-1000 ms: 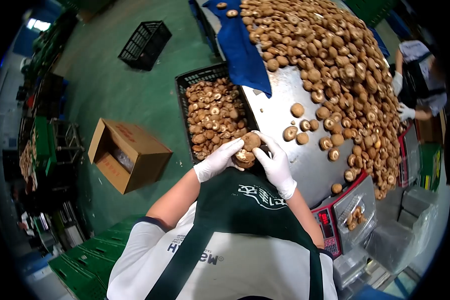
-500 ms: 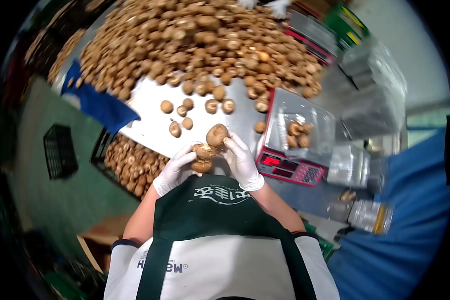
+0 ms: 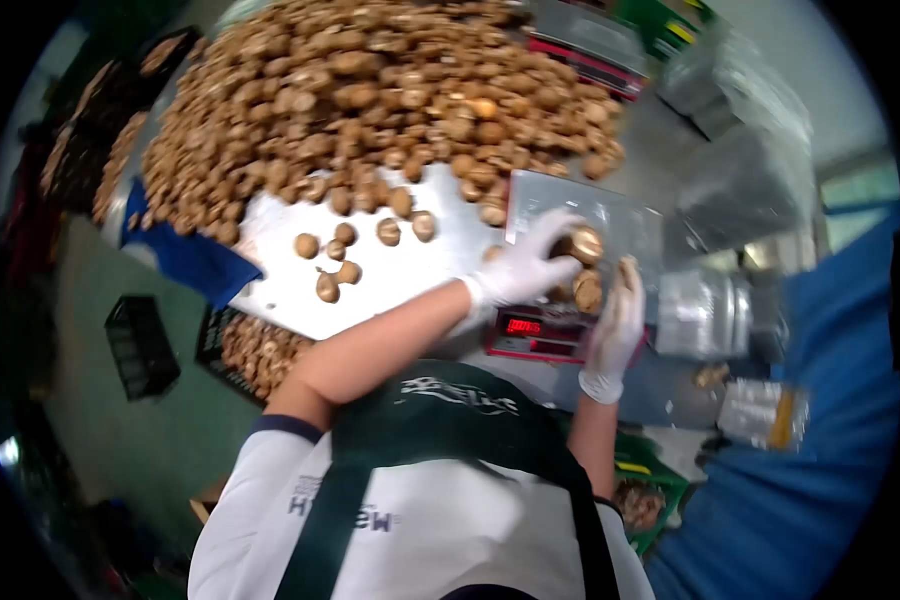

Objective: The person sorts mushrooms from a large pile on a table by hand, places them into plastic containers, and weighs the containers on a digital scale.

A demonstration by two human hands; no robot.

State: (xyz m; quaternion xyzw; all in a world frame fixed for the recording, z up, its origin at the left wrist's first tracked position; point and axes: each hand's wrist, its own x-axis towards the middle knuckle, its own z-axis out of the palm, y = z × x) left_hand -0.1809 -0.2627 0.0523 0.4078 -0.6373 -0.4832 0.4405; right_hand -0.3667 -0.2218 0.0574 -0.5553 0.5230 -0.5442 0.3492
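Left hand (image 3: 532, 265), right hand (image 3: 615, 335) and mushrooms (image 3: 587, 246) have shifted to the scale (image 3: 542, 345).

Scale (image 3: 540, 352) partly screened, its digits (image 3: 523, 326) smeared
Toward 3 o'clock, the left hand (image 3: 523, 270) hides part of the mushrooms (image 3: 585, 244) beneath it, leaving its grip unclear; the right hand (image 3: 615, 335), toward 4, covers part of the scale's front. Apron lettering (image 3: 460, 392) at 6 o'clock is too blurred to read. The top edge crops the mushroom heap (image 3: 370, 90) at 11 o'clock. Around 8 o'clock, the left sleeve (image 3: 260, 475) hides most of a cardboard box (image 3: 203, 505).
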